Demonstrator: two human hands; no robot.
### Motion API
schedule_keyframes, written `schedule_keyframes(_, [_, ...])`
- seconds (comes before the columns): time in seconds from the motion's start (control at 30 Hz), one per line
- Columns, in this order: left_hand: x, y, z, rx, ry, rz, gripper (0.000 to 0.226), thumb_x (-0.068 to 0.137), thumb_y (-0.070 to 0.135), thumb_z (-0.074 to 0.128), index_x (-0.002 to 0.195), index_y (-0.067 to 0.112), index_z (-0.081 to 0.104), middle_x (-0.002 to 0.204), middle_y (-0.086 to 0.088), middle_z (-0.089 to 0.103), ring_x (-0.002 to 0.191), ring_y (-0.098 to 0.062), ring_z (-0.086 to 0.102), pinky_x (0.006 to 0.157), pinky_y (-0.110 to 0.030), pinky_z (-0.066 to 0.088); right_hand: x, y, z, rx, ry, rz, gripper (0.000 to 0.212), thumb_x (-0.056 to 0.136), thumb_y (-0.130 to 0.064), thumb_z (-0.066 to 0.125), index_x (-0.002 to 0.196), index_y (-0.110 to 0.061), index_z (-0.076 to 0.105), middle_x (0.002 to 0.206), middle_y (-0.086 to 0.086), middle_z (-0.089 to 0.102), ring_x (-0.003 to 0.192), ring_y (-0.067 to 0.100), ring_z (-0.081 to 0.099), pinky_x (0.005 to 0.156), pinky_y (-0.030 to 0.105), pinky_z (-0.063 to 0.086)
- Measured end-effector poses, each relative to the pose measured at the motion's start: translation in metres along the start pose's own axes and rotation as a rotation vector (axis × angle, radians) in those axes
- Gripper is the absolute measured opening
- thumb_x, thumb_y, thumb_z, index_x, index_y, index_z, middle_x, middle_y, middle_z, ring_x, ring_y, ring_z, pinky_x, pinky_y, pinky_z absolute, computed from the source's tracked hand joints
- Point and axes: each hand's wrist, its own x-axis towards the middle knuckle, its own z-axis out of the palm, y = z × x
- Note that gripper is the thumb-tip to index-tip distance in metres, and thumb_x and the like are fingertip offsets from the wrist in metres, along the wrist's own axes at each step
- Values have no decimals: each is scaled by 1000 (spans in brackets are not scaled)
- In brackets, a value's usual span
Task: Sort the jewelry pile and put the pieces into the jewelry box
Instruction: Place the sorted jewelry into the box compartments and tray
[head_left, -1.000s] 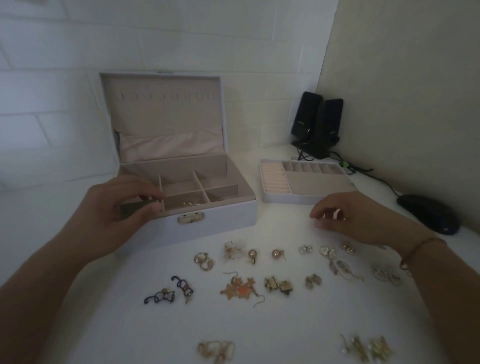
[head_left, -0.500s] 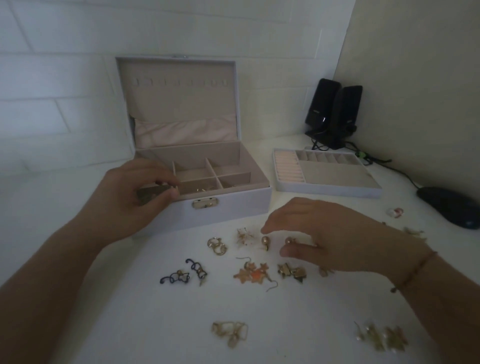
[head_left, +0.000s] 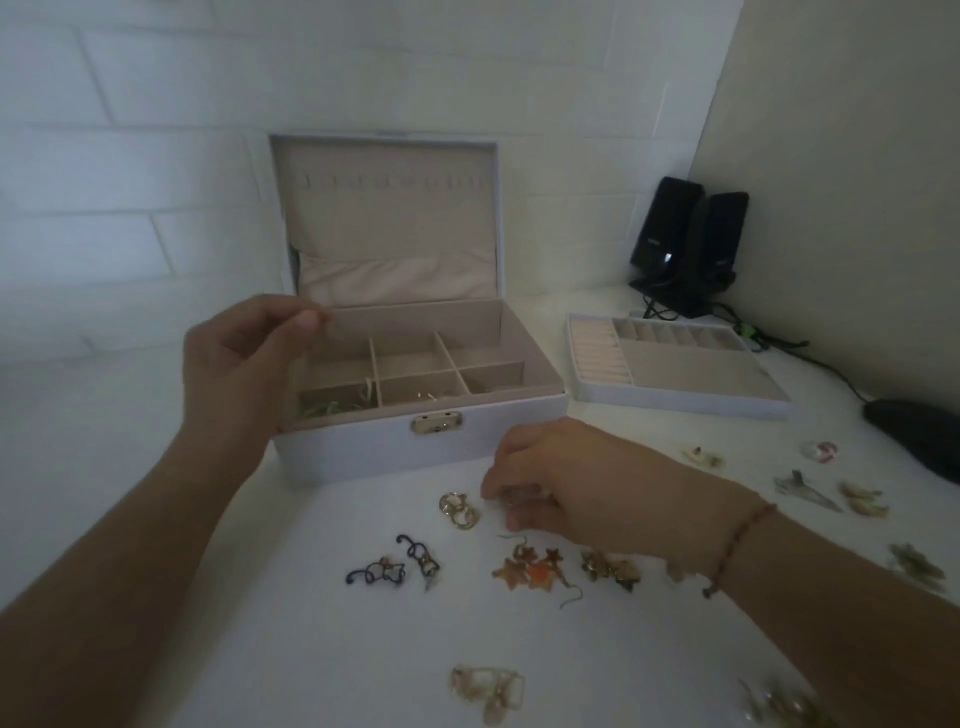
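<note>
Jewelry box (head_left: 415, 447), pale lilac with beige lining and a gold clasp, stands open on the white table (head_left: 156, 467). Left hand (head_left: 244, 364) hovers over its front-left compartment, fingers loosely pinched, apparently empty. Right hand (head_left: 566, 483) pinches a small earring (head_left: 511, 496) beside the scattered earrings (head_left: 530, 569).

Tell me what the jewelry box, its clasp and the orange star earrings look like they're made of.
Jewelry box: the outside looks like white faux leather, smooth and matte; the lining looks like beige velvety fabric, soft and without shine. Clasp: gold-toned metal, since it glints. Orange star earrings: thin gold-coloured wire hooks; the stars look like translucent plastic or resin, though the dim light leaves that open.
</note>
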Motion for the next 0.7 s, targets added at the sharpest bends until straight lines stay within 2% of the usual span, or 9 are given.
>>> schedule_keyframes(0.13, [8,-10,-3,29,156,-110,16,89,13,59,83,22,70,66,19,67,64,-1,56,71,-26,47,7,4,-6,12,-41,-12,18,91,-22,57,106,-22,67,106,-8,59,86,-1,45,81,7,32])
schedule_keyframes(0.2, [8,-14,0,67,163,-134,11,86,17,61,82,22,70,65,20,67,65,-2,56,72,-27,47,11,4,-14,29,-53,-4,14,89,-18,59,99,-20,70,101,-8,62,76,-2,47,76,3,34])
schedule_keyframes(0.27, [8,-17,2,120,149,-145,9,85,19,64,81,24,71,64,20,67,64,-2,55,69,-24,47,13,3,-28,54,-62,-6,11,86,-18,64,93,-21,72,95,-9,65,72,-1,53,72,6,41])
schedule_keyframes(0.33, [9,-19,3,173,141,-124,13,89,12,65,82,22,71,64,19,67,61,3,53,64,-15,44,15,0,-47,93,-50,2,9,85,-21,67,90,-24,73,91,-13,67,79,1,61,76,11,49])
schedule_keyframes(0.4, [10,-18,3,235,140,-88,15,90,9,65,84,21,71,72,10,69,63,2,55,61,-10,42,19,-1,-66,172,16,39,8,82,-24,70,88,-28,74,89,-14,69,82,-2,64,77,11,51])
schedule_keyframes(0.5, [12,-21,1,273,127,-71,7,87,20,66,87,20,73,81,-9,70,68,-12,58,63,-15,44,41,10,-87,330,226,120,8,78,-17,75,83,-23,74,82,-10,73,75,-2,67,73,8,50])
schedule_keyframes(0.6, [13,-24,-1,255,119,-87,18,81,30,61,86,20,74,81,-10,71,68,-15,58,63,-19,45,80,34,-86,195,317,184,8,80,-12,73,82,-20,74,82,-7,73,75,4,67,73,11,50])
schedule_keyframes(0.7, [13,-26,-3,277,128,-84,11,84,25,65,86,18,74,80,-6,70,67,-18,55,61,-21,43,114,54,-67,-7,263,237,9,82,-13,69,88,-16,75,90,0,73,81,9,65,73,12,43])
